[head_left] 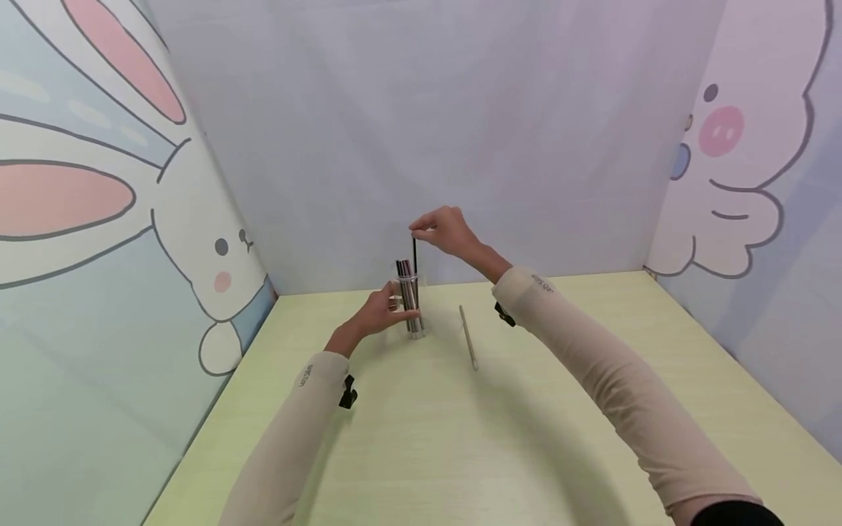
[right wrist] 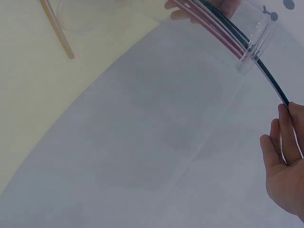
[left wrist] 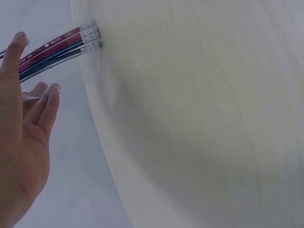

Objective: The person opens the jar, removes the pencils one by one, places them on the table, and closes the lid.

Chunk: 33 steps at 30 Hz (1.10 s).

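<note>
In the head view, the left hand [head_left: 380, 310] is grasping the clear cup [head_left: 418, 334], which stands on the desk [head_left: 395, 446] with several pencils [head_left: 403, 267] inside. The right hand [head_left: 450, 230], raised above the left one, pinches the upper end of a dark pencil [head_left: 415, 254], so the step in hand seems to be the passing of this pencil through the cup's mouth (inwards or outwards, I cannot tell). A light stick [head_left: 468, 337] lies to the right of the left hand, apart from both hands. The back edge of the desk is near, behind the left hand, and the wall [head_left: 329, 146] rises there; more room is toward the person and to both sides. In the left wrist view, the left hand has its thumb and fingers on opposite sides of the cup. In the right wrist view, the pencil runs from the right hand's fingertips past the rim; the next move, I judge, calls for a straight path and a steady cup.
</note>
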Each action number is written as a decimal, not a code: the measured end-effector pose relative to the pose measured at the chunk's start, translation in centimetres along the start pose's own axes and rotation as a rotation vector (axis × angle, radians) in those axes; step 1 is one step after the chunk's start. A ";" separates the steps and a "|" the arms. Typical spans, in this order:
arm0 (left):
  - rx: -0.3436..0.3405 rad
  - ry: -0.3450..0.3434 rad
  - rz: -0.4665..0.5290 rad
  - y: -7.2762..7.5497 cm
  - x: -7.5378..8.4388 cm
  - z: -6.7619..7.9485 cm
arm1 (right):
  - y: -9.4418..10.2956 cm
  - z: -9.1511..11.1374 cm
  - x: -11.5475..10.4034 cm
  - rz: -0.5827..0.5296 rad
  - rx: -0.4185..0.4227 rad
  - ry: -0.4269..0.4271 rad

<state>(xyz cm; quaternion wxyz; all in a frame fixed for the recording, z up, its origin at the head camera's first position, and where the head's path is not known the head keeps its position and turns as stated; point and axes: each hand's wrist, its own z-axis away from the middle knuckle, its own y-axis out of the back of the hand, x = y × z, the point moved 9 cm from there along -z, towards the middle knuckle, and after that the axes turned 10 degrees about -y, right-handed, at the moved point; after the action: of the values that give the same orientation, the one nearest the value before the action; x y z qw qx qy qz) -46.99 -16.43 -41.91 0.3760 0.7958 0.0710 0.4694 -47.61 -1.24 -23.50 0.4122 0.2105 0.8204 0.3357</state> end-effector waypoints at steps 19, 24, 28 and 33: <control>-0.007 -0.020 -0.025 0.3 -0.3 0.0 | 3.8 -1.6 -2.2 -0.021 0.072 0.006; -0.005 0.007 0.001 0.4 -0.6 0.2 | 4.7 -2.0 -2.8 -0.021 0.094 0.020; 0.002 0.014 0.007 0.6 -0.7 0.4 | 5.2 -2.3 -2.8 -0.019 0.104 0.011; 0.005 0.011 0.009 0.7 -0.7 0.6 | 5.9 -2.6 -2.9 -0.029 0.115 0.006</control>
<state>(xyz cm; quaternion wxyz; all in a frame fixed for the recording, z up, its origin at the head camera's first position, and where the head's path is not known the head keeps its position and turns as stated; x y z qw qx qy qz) -47.09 -17.56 -42.09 0.3714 0.7943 0.0707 0.4755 -47.64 0.02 -16.58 0.4015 0.2211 0.8426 0.2827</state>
